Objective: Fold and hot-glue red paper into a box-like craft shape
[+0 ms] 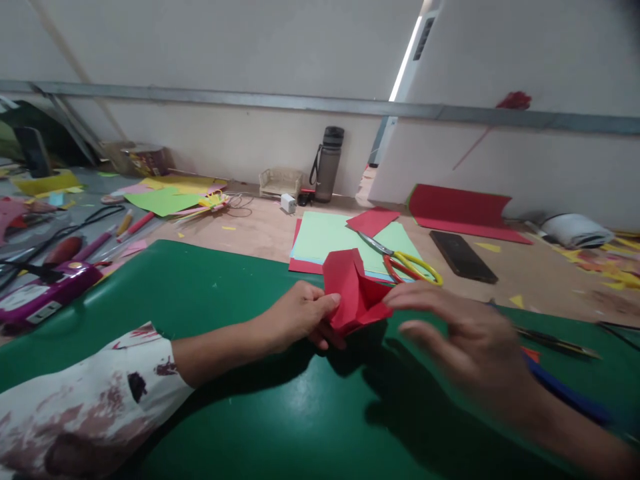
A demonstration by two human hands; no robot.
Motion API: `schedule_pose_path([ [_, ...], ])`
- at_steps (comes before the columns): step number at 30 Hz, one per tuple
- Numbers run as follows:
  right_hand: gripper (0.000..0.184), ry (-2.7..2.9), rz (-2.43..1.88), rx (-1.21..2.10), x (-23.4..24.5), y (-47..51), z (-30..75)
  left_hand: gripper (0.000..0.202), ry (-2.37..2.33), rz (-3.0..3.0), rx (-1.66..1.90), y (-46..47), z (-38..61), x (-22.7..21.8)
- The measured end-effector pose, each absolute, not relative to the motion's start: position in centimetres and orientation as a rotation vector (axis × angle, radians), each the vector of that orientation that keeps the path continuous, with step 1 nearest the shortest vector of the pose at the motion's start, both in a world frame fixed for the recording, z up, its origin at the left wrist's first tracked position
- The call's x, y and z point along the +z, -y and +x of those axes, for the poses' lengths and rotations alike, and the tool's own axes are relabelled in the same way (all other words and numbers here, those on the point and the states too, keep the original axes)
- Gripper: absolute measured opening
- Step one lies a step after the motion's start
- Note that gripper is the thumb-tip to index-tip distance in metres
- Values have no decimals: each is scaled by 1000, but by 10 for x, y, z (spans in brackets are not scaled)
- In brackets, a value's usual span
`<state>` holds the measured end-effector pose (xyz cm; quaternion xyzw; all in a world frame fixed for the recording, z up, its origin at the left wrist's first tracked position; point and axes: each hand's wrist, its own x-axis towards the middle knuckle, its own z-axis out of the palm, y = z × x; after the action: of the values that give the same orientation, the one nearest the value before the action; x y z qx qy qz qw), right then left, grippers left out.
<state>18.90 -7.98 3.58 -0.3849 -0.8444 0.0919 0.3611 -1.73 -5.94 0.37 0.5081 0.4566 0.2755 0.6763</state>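
A folded red paper piece [345, 287], creased into a small box-like shape with an opening on its right side, is held above the green mat [210, 413]. My left hand [305, 313] pinches its lower left side, thumb on top and fingers beneath. At its right edge is my right hand [465, 333], thumb and fingers apart, with the fingertips touching or very close to the paper. Behind the paper, scissors [400, 260] with yellow and orange handles rest on a stack of light green sheets [320, 237].
A dark phone [463, 255] lies right of the stack, before a folded red sheet [457, 210]. A bottle [329, 167] stands by the wall. At left are a purple device [50, 293] and pens; a pointed tool [557, 341] lies right of my right hand.
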Motion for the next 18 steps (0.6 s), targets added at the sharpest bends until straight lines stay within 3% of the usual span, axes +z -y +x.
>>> schedule_pose_path([
  [3, 12, 2407, -916, 282, 29, 86, 171, 31, -1069, 1109, 673, 63, -12, 3],
  [12, 8, 2396, -1409, 751, 28, 79, 147, 33, -1006, 1097, 754, 73, -9, -3],
  [18, 19, 2367, -1435, 740, 24, 81, 146, 32, -1005, 1140, 727, 67, -10, -6],
])
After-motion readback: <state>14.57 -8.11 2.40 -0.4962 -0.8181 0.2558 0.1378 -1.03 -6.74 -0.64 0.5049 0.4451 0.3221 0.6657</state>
